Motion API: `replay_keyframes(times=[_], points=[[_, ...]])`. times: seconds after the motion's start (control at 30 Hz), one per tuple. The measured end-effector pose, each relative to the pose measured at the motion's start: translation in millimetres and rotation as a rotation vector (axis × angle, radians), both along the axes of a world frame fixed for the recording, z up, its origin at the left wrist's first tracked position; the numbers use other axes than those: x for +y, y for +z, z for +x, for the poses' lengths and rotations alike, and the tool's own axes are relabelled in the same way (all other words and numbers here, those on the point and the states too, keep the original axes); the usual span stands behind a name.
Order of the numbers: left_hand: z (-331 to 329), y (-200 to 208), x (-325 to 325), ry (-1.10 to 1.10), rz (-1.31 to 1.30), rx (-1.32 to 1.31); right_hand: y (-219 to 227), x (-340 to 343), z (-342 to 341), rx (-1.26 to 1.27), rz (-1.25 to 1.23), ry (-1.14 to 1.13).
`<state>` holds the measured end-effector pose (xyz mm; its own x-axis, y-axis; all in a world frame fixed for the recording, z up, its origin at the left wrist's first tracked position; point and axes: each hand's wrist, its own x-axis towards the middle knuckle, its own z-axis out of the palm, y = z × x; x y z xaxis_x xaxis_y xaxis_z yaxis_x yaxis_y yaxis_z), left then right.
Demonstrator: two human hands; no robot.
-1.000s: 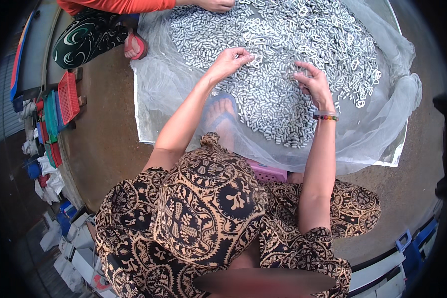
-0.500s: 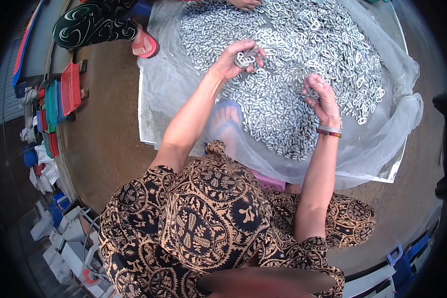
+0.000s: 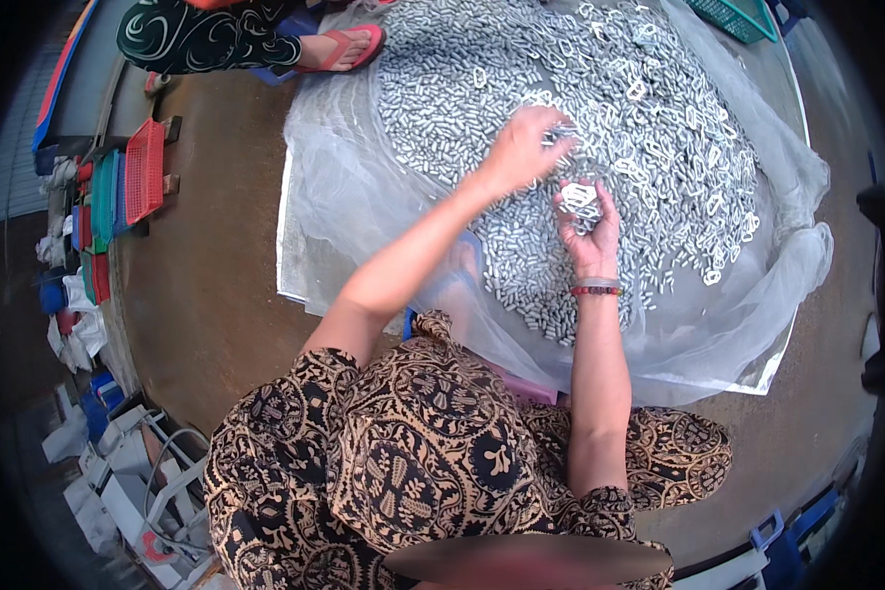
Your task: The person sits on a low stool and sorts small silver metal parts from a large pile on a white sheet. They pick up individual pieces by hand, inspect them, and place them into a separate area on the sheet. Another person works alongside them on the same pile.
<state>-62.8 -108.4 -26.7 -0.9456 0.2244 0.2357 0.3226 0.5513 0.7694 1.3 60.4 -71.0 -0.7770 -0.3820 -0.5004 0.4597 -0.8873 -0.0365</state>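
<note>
My right hand is turned palm up over the heap, its fingers curled round several flat, silvery oval metal links. Just above and to the left of it, my left hand reaches over the pile with bent fingers. Motion blurs that hand, and greyish metal at its fingertips is too unclear to name. Beneath both hands spreads a heap of short grey metal cylinders. Loose oval links lie mixed among them, mostly on the right side.
Sheer white netting lies under the heap and bunches along its edges. Across at the upper left is another person's foot in a red flip-flop. A green basket stands at the far right; a red crate is at left.
My left hand has moved right, close to my right hand. My right hand has shifted left and down and turned palm up, now with links in it. The other person's hand has left view.
</note>
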Motion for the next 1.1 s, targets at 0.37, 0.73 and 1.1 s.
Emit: replay_keyframes(times=[0.37,0.73,1.1], points=[[-12.3,-72.8,-15.8,-0.335,-0.439,-0.235,18.6,84.9,-4.0,0.306,0.175,-0.048],[43.3,-11.0,-5.4,-0.422,0.074,-0.577,23.8,99.3,-1.2,0.168,-0.004,-0.219],[14.7,11.3,-6.3,-0.418,0.003,-0.738,15.6,98.0,1.2,0.139,0.069,-0.033]])
